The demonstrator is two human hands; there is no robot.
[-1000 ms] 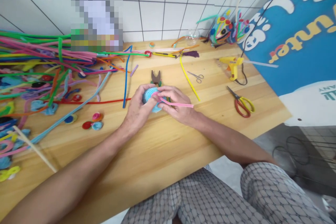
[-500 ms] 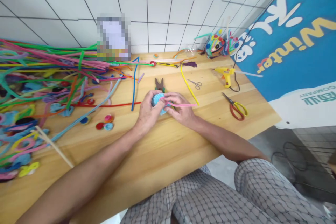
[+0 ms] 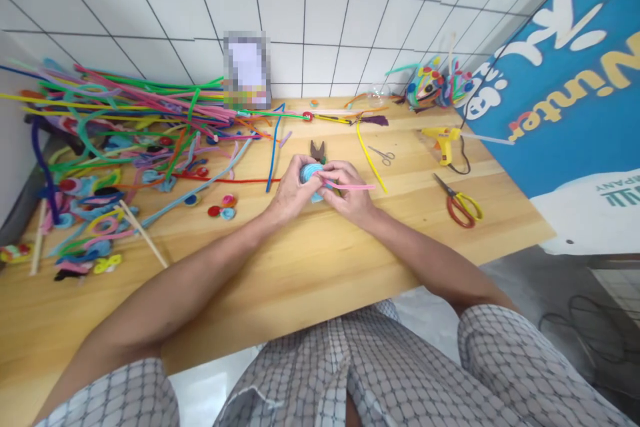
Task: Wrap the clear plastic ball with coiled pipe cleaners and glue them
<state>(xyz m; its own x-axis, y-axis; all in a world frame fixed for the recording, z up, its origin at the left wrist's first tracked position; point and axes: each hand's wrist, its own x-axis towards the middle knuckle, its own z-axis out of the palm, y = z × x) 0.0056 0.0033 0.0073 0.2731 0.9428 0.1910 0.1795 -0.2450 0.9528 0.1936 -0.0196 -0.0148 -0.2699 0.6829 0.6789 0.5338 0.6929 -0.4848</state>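
Note:
Both of my hands meet over the middle of the wooden table (image 3: 320, 267). My left hand (image 3: 293, 193) is closed round a light blue coil of pipe cleaner (image 3: 311, 173), holding it from the left. My right hand (image 3: 349, 192) pinches a pink pipe cleaner (image 3: 353, 185) against the coil; its free end sticks out to the right over my fingers. Just behind the coil lies a pair of brown-handled pliers (image 3: 317, 149).
A big heap of coloured pipe cleaners (image 3: 130, 127) covers the table's left. Small coiled discs (image 3: 223, 207) lie near it. To the right are a yellow pipe cleaner (image 3: 370, 160), small scissors (image 3: 384, 155), red-and-yellow scissors (image 3: 460, 203), a glue gun (image 3: 443, 140) and a blue banner (image 3: 565, 80).
My view has pulled back and tilted, so my knees and more of the left heap show. My hands stay on the coil, with the pink pipe cleaner held a little closer to it.

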